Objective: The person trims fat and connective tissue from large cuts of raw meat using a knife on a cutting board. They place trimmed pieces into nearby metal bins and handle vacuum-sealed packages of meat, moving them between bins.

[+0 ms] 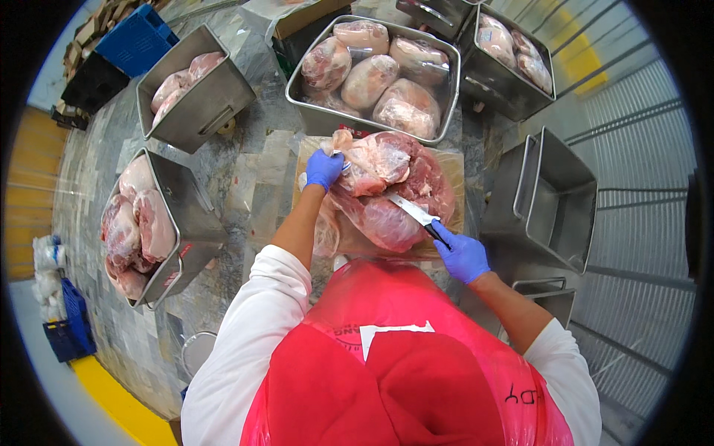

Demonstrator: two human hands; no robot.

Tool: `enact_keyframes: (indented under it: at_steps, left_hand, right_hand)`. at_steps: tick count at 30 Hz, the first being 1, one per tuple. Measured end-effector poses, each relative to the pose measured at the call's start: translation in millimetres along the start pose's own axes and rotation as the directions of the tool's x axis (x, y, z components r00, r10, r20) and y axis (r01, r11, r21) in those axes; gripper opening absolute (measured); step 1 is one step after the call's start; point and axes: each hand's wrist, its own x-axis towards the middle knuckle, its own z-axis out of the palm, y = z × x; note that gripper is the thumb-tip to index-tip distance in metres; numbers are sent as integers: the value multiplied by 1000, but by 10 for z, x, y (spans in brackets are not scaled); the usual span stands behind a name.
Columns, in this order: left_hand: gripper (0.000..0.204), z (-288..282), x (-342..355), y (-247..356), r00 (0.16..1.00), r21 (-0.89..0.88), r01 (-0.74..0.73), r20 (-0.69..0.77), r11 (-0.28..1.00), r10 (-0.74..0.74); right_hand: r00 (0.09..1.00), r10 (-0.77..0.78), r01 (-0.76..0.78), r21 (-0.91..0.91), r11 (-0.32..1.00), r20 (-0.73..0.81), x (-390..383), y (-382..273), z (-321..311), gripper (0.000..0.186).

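A large raw cut of meat, pink with pale fat, lies on a brown board in front of me. My left hand, in a blue glove, grips its upper left edge, fingers closed round a pale flap. My right hand, also gloved, holds a knife by its black handle; the white-looking blade reaches up-left into the middle of the meat, its tip against the cut. Beside the board's left part, a thin pale piece hangs below the meat.
A steel bin of wrapped meat stands behind the board. Other filled bins stand left, lower left and upper right. Empty-looking steel bins are at the right, blue crates at upper left.
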Motion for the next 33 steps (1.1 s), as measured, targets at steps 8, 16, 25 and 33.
enact_keyframes:
  at_steps: [8,16,25,33]
  left_hand:
    - [54,111,183,-235,993,45,-19,-119,999,24]
    - [46,6,158,-36,995,47,-93,-37,995,95]
    - [47,35,236,-50,994,56,-107,4,993,107]
    - [40,249,425,-313,987,0,-138,-82,990,137]
  right_hand:
    - [936,-182,135,-170,976,-301,-114,249,536,51]
    - [919,-189,133,-180,975,-346,-144,404,769,50]
    - [996,-3,17,-157,987,92,-95,-174,-722,39]
    - [956,19,84,-335,939,294,546,-254,-1175,38]
